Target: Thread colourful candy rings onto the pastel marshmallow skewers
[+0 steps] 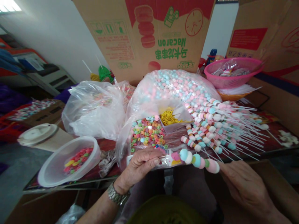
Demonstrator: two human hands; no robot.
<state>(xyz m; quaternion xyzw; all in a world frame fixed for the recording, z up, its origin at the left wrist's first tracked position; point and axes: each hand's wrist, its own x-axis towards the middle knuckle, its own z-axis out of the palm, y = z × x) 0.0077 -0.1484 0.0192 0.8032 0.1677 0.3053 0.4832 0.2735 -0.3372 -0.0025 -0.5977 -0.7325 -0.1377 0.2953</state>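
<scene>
My left hand (146,161), with a metal watch on its wrist, pinches a small printed clear plastic bag (171,159). Just right of the bag's end lies a marshmallow skewer (197,161) in blue, white, green and pink, level above the table's front edge. My right hand (243,183) closes at the skewer's right end; its fingers hide the stick. Behind, a pile of similar marshmallow skewers (210,124) lies with white sticks pointing right. Coloured candy rings (147,132) sit in an open plastic bag, beside a small box of yellow twist ties (171,117).
A big clear bag of pastel marshmallows (177,82) stands behind, before a cardboard box (112,40). At left are a plastic bowl (45,169) with candy rings, a lidded paper cup (39,135) and a cloudy plastic bag (93,115). A pink basket (233,81) is at back right.
</scene>
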